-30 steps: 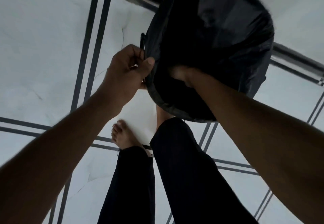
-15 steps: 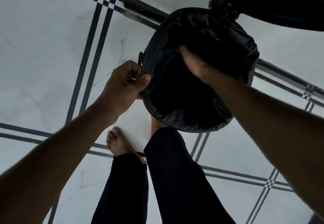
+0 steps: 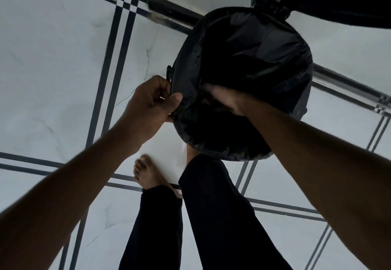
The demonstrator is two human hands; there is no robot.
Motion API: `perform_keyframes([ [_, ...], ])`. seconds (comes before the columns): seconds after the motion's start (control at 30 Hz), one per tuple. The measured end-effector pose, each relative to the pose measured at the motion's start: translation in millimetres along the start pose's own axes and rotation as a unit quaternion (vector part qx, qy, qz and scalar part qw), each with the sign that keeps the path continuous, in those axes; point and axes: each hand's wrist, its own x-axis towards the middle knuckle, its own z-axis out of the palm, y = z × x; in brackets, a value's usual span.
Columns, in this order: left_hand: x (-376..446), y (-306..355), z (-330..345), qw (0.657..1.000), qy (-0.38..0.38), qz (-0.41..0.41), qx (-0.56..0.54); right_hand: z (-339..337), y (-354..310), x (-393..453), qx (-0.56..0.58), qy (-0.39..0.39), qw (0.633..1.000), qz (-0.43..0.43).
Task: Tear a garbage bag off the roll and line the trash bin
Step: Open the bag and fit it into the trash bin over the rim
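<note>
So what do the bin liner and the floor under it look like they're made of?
The garbage bag looks like thin black plastic film: it is crinkled, folds over the bin rim, and shows a faint sheen. The left hand pinches its edge, and the right hand presses inside. The floor looks like polished white marble or marble-look tile, with fine grey veins, dark inlaid stripes and a smooth finish. Which one cannot be told.

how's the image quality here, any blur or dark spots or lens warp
Head view: dim, with a bright pale floor; the black bag over the bin is nearly detailless. The right hand is motion-blurred inside it, the left hand at the rim sharper. Wide-angle lens bows the floor's dark lines.
</note>
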Motion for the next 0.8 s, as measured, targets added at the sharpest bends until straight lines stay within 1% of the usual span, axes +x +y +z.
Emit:
perform_keyframes([
  [0.07, -0.5, -0.3, 1.8, 1.0, 0.009, -0.006, 0.001, -24.1, 2.1, -10.6, 0.091, -0.052, 0.994, 0.005],
  [0.1, -0.5, 0.1, 2.5, 1.0, 0.012, -0.006, 0.0, -36.2, 8.0, -11.2, 0.111, -0.051, 0.992, 0.003],
  [0.13, -0.3, 1.2, 2.7, 1.0, 0.013, -0.004, -0.002, -44.1, 14.2, -16.0, 0.104, -0.029, 0.994, -0.004],
  [0.2, 0.8, 2.4, 2.9, 1.0, 0.009, 0.0, 0.0, -48.6, 26.1, -22.2, -0.013, 0.057, 0.998, -0.01],
  [0.23, 1.2, 2.4, 2.7, 1.0, 0.008, 0.001, 0.002, -46.8, 30.9, -21.7, -0.11, 0.075, 0.991, 0.0],
  [0.27, 1.3, 2.6, 2.7, 1.0, 0.007, 0.001, 0.003, -42.2, 34.2, -23.9, -0.204, 0.069, 0.976, 0.013],
  [0.3, 1.8, 2.8, 2.4, 1.0, 0.007, 0.001, 0.003, -37.1, 37.0, -26.0, -0.256, 0.053, 0.965, 0.025],
  [0.33, 2.3, 3.2, 1.9, 1.0, 0.006, 0.001, 0.003, -30.8, 37.3, -25.7, -0.267, 0.046, 0.962, 0.035],
  [0.4, 2.4, 3.1, 0.5, 1.0, 0.003, 0.001, 0.005, -16.2, 33.5, -17.8, -0.204, 0.082, 0.974, 0.045],
  [0.43, 2.1, 3.4, 0.5, 1.0, 0.002, 0.0, 0.005, -6.5, 30.0, -13.5, -0.16, 0.116, 0.979, 0.056],
  [0.47, 1.9, 2.9, 0.5, 1.0, 0.001, -0.002, 0.003, 4.7, 25.0, -14.7, -0.125, 0.145, 0.98, 0.048],
  [0.5, 1.7, 2.1, 0.5, 1.0, 0.001, -0.004, 0.001, 12.5, 28.6, -17.0, -0.085, 0.14, 0.986, 0.013],
  [0.53, 1.7, 1.7, 0.7, 1.0, 0.0, -0.005, -0.001, 22.4, 34.4, -27.4, -0.043, 0.112, 0.993, -0.013],
  [0.57, 2.3, 0.8, 0.5, 1.0, 0.0, -0.003, 0.001, 30.1, 34.7, -31.4, -0.004, 0.106, 0.994, -0.023],
  [0.6, 2.5, 0.4, 0.0, 1.0, 0.0, 0.005, 0.01, 38.8, 34.3, -44.7, 0.013, 0.095, 0.995, -0.003],
  [0.67, 5.1, -1.2, -0.8, 0.999, 0.004, 0.026, 0.042, 52.0, 39.0, -59.5, 0.067, 0.044, 0.996, 0.04],
  [0.7, 6.4, -2.5, -0.9, 0.998, 0.007, 0.034, 0.054, 54.4, 40.9, -57.0, 0.069, 0.019, 0.996, 0.051],
  [0.77, 7.8, -4.6, -0.7, 0.997, 0.012, 0.041, 0.066, 47.5, 38.9, -40.9, 0.019, -0.032, 0.995, 0.097],
  [0.8, 8.2, -5.3, -0.7, 0.997, 0.013, 0.04, 0.066, 42.7, 33.0, -35.1, 0.008, -0.042, 0.993, 0.112],
])
